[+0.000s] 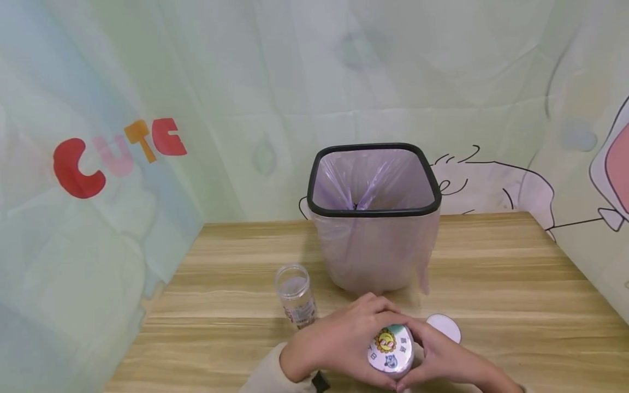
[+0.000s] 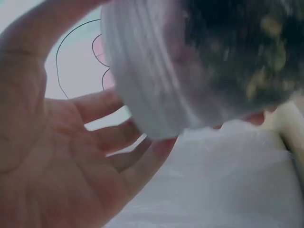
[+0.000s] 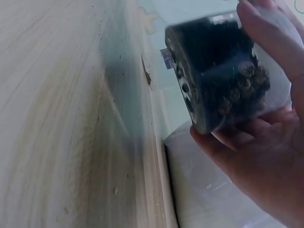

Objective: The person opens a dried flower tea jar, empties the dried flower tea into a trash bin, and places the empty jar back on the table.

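Observation:
Both hands hold a clear plastic jar (image 3: 223, 71) with dark and brownish pieces inside. Its white lid (image 1: 391, 349), printed with a yellow sun and a small blue figure, faces up in the head view. My left hand (image 1: 339, 341) curls around the lid; in the left wrist view the lid's ribbed side (image 2: 142, 71) lies against its fingers. My right hand (image 1: 447, 355) grips the jar from the right, fingers and thumb around the body. Left of the hands stands an uncapped clear jar (image 1: 297, 297) with a label, partly hidden behind my left hand. Its contents are unclear.
Behind the hands stands a bin (image 1: 378, 251) with a black rim and a thin purplish bag liner. A white round disc (image 1: 444, 327) lies on the wooden table (image 1: 221, 305) beyond my right hand. A printed curtain (image 1: 245, 109) encloses the table's back and sides.

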A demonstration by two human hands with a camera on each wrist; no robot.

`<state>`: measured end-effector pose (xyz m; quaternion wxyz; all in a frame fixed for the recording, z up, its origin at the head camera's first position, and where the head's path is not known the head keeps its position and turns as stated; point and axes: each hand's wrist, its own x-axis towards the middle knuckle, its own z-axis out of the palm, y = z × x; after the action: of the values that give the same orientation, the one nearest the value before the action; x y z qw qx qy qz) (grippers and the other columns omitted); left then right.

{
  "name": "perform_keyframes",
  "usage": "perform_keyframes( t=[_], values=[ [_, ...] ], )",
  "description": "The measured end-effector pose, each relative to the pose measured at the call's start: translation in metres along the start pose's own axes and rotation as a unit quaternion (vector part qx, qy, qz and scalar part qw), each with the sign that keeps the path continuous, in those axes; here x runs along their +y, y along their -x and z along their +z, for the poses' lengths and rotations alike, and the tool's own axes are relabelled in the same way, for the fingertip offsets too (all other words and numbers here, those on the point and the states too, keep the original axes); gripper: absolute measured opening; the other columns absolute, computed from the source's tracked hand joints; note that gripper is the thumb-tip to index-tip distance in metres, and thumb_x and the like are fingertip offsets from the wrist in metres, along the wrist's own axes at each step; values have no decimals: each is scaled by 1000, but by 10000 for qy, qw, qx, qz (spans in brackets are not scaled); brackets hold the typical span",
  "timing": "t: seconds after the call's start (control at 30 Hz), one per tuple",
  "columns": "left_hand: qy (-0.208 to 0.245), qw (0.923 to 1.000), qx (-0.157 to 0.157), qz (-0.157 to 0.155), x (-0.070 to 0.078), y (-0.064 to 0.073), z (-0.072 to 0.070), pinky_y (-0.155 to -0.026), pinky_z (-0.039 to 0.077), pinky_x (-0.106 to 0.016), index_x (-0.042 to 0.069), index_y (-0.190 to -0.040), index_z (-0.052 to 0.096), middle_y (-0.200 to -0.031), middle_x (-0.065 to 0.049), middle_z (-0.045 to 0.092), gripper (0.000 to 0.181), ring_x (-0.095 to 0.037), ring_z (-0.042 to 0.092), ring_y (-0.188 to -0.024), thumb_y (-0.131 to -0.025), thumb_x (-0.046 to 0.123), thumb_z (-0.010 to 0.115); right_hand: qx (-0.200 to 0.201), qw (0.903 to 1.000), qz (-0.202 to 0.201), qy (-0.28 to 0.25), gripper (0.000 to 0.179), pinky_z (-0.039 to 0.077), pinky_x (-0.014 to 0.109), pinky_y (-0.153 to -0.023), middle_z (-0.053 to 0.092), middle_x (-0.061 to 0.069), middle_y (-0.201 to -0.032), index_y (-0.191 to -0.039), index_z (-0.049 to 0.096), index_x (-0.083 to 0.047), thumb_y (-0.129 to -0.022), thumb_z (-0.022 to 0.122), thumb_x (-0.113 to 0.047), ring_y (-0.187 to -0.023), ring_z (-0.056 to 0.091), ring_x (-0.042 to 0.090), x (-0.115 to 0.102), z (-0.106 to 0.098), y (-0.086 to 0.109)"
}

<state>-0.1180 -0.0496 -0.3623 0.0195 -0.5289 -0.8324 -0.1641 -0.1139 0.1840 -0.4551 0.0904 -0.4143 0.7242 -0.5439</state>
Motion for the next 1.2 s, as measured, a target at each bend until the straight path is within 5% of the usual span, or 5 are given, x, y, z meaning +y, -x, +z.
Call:
perform_keyframes(
  t=[0.47,0.73,1.03,1.1,1.2],
  values=[
    [-350,9993,111,107,0,0,-5,-91,36,-10,17,-135,62,-118,6,61,86,-3,49,-103,-65,63,85,-132,9997,-85,-202,89,38,21,-105,58,7,-137,-147,42,-8,-73,91,-16,-123,54,15,-3,-2,0],
    [-984,9930,589,-287,1,0,-3,-76,42,-11,16,-127,67,-109,5,63,88,-5,52,-92,-62,74,79,665,9972,-86,323,88,41,21,-102,59,5,-135,-146,44,-7,-72,92,-18,-120,56,13,-3,9,-3],
    [-2206,9677,883,-840,4,-3,2,-66,49,-19,13,-121,69,-102,2,66,88,-11,56,-87,-68,83,65,1713,9791,-309,1049,90,41,17,-99,63,5,-126,-140,48,3,-66,95,-17,-115,58,8,-3,21,-9],
    [-2131,9693,915,-814,3,-3,2,-69,50,-19,13,-122,68,-104,2,64,89,-11,55,-89,-67,84,65,1753,9782,-331,1063,90,41,16,-99,63,5,-127,-139,48,4,-65,95,-15,-116,57,7,-3,22,-9],
    [-1584,9827,821,-496,0,-3,0,-80,48,-17,14,-128,64,-114,2,61,89,-10,54,-98,-67,78,72,1600,9824,-325,906,88,40,17,-100,61,3,-130,-139,47,5,-66,94,-12,-118,55,6,-3,20,-8]
  ],
)
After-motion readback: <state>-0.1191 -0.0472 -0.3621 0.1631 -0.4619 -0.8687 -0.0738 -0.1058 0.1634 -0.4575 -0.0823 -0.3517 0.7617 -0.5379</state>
